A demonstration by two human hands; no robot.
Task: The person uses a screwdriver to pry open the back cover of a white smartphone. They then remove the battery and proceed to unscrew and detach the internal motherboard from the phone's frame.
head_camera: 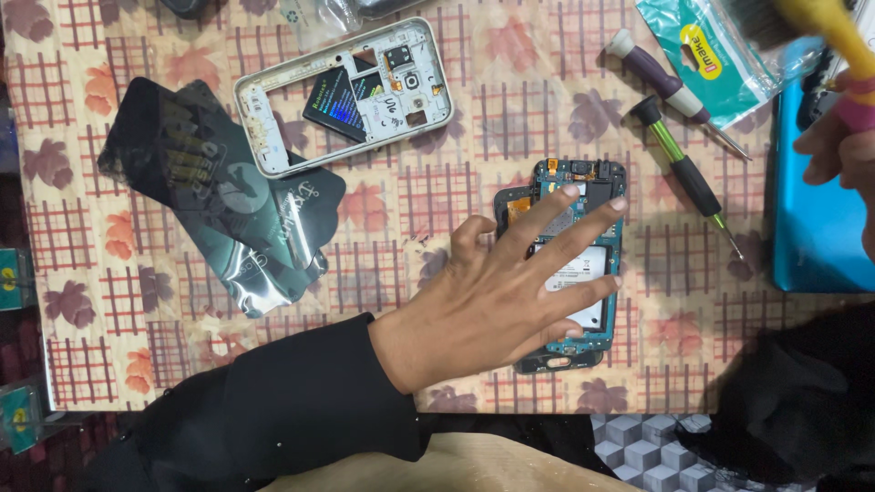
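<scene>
— Covering most of the view, what's that?
— Checked, leaf-printed tablecloth [401,196]. Left hand [510,301] lies open, fingers spread, on the opened blue-boarded phone [592,182] at centre-right.
— Right hand?
— Right hand [843,137] at the edge grips a yellow-handled brush [820,18] (pink end) near two slim screwdrivers [684,169].

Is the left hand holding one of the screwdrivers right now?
No, the left hand lies spread over the opened phone, while both screwdrivers lie apart on the tablecloth.
</scene>
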